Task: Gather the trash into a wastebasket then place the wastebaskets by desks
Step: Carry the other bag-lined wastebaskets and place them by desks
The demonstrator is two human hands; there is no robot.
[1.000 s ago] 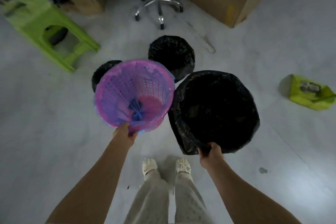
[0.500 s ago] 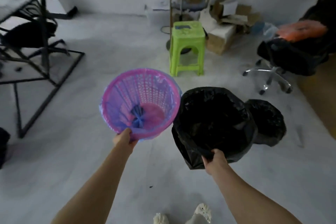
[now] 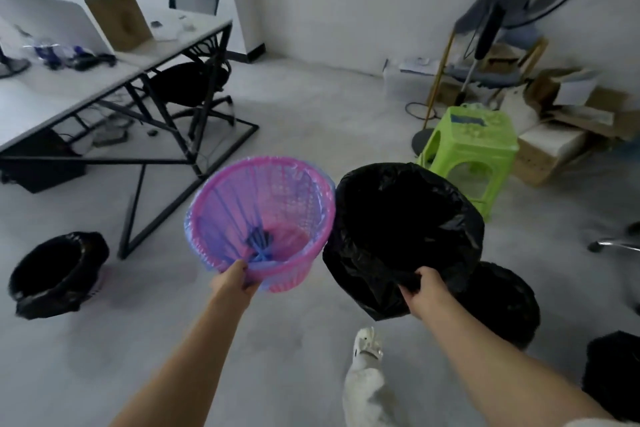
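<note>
While the left hand (image 3: 232,282) pinches the near rim of the pink basket (image 3: 262,222) and the right hand (image 3: 425,293) is closed on the rim of the black-lined bin (image 3: 403,236), both are carried off the floor, side by side and just touching at their rims. I judge the gathering step done and the placing step in hand: 2 bins are on their way to the desk (image 3: 104,76) at the left. The pink basket looks empty but for its knotted blue liner; the black one is too dark to see into.

Another lined bin (image 3: 57,274) already sits on the floor near the desk's leg frame. 2 more (image 3: 505,302) stand low at the right, behind the carried one.

Next, each bin wants setting down upright beside a desk, clear of the slanted black legs (image 3: 162,184) and the chair (image 3: 194,83) tucked under. Open floor lies straight ahead; the green stool (image 3: 474,149) and fan stand (image 3: 485,31) crowd the right.
</note>
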